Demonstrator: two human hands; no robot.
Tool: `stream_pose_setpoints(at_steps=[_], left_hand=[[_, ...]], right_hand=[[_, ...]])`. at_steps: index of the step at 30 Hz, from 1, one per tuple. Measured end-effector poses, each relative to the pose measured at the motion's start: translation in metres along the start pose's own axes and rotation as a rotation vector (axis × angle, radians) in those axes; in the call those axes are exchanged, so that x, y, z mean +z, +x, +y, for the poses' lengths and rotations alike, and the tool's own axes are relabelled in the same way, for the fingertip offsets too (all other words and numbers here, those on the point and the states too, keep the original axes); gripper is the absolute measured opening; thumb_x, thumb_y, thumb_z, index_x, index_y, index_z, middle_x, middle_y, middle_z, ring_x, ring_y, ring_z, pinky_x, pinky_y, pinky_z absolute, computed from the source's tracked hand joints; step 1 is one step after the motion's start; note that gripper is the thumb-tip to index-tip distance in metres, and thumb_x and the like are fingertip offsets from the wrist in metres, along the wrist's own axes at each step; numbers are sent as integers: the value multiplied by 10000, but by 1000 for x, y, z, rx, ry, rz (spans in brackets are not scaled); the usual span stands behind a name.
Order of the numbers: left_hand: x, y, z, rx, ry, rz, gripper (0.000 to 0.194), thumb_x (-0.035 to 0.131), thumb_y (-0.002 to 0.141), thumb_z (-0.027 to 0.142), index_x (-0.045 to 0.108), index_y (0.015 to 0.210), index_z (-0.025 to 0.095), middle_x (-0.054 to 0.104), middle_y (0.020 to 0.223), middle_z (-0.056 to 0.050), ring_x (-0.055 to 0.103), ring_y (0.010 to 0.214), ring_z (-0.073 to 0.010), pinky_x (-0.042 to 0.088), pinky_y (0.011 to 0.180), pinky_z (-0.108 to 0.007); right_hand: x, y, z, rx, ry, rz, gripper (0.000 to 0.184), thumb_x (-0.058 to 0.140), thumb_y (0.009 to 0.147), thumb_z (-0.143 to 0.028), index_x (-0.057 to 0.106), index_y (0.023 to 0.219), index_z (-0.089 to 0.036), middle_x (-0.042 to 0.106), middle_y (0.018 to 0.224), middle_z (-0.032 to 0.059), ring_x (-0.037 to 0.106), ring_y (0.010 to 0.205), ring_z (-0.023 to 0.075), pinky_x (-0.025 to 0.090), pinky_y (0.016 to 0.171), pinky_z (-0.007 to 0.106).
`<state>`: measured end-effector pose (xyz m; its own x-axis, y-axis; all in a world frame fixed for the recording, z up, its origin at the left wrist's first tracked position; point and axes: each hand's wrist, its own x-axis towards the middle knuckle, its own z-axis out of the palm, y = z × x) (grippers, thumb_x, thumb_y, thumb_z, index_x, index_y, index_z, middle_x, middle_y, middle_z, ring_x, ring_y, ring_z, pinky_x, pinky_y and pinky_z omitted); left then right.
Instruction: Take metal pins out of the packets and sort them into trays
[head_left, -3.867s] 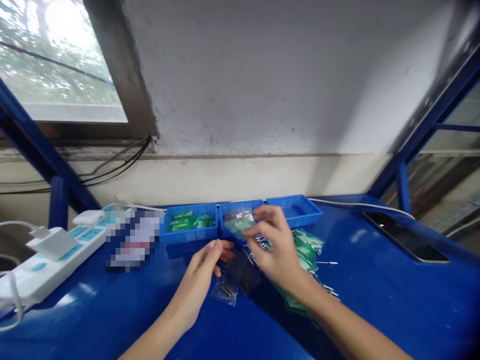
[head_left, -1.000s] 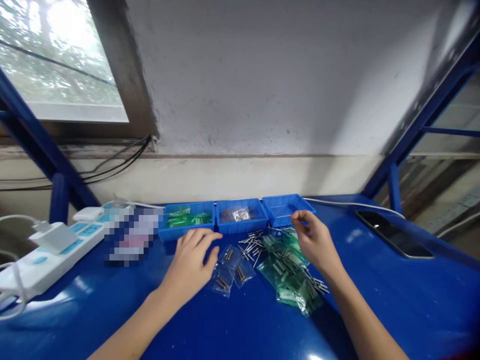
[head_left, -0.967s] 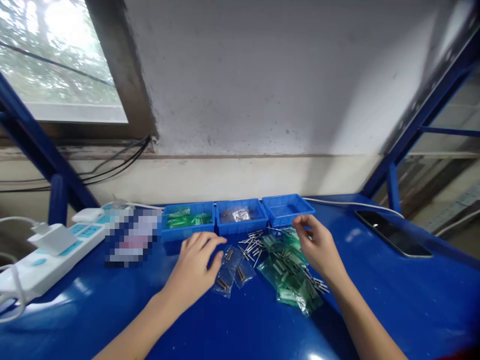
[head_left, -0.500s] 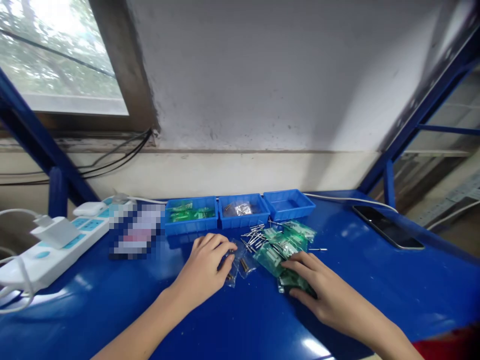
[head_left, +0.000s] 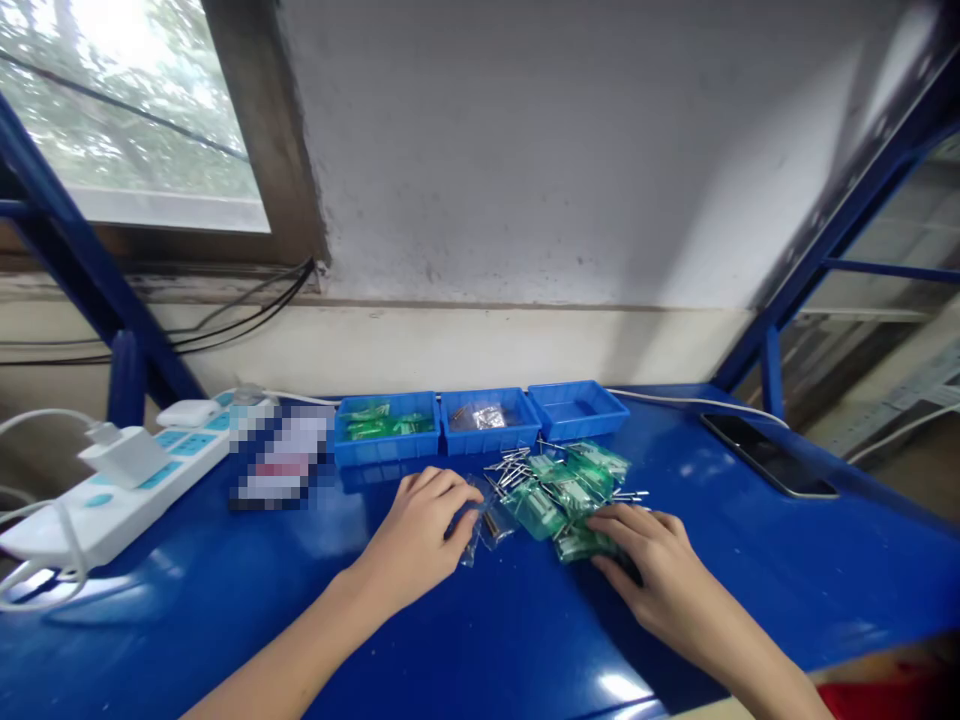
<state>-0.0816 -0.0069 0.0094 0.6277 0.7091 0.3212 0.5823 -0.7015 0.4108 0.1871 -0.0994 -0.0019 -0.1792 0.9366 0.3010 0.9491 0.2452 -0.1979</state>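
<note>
My left hand (head_left: 427, 525) is at the middle of the blue table, its thumb and fingers curled round a small clear plastic bag (head_left: 469, 550). A second clear bag (head_left: 495, 524) with brownish metal pins inside lies just right of it. My right hand (head_left: 656, 560) rests at the near right edge of a heap of green plastic packets (head_left: 541, 510). Its thumb stands apart from the fingers, and the fingertips touch the nearest green packet (head_left: 576, 545). Loose silvery metal pins (head_left: 510, 470) lie scattered between and behind the packets.
Behind the hands stand a blue bin (head_left: 386, 452) of green packets, a blue bin (head_left: 491, 438) of clear bags and a third blue bin (head_left: 577, 430). A power strip (head_left: 127, 505) and a blurred-out object (head_left: 285, 455) are at left, a phone (head_left: 769, 455) at right.
My right hand has slid slightly right over the green packets, uncovering more of them and some pins at the heap's right side. My left hand stays by the clear bags.
</note>
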Motion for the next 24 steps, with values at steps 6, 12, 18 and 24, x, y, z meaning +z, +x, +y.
stream_pose_setpoints(at_steps=[6,12,18,24], left_hand=[[-4,2,4,-55,-144,-2,193,449,892,251,624,974,240,630,968,-35,522,965,-236,372,835,-393],[-6,6,16,-379,-909,-98,357,428,892,463,648,910,182,623,828,-46,559,745,-172,399,623,-263],[-8,11,6,-504,-1324,228,292,578,806,444,603,828,153,576,733,-11,503,640,-125,340,525,-205],[-15,12,-17,-457,-863,418,190,555,835,341,590,796,158,567,654,5,527,606,-133,381,539,-226]], right_hand=[[-15,15,1,-43,121,334,153,498,869,-202,650,888,-203,618,828,66,571,783,202,441,666,334],[-25,64,-33,-51,235,851,187,535,842,-147,657,969,-210,526,705,19,517,649,155,437,598,292],[21,107,-87,-598,57,525,270,425,871,-112,658,968,-207,621,832,74,519,765,191,395,666,335],[34,105,-98,-360,446,270,199,469,892,-240,647,948,-172,636,901,80,526,908,212,382,800,364]])
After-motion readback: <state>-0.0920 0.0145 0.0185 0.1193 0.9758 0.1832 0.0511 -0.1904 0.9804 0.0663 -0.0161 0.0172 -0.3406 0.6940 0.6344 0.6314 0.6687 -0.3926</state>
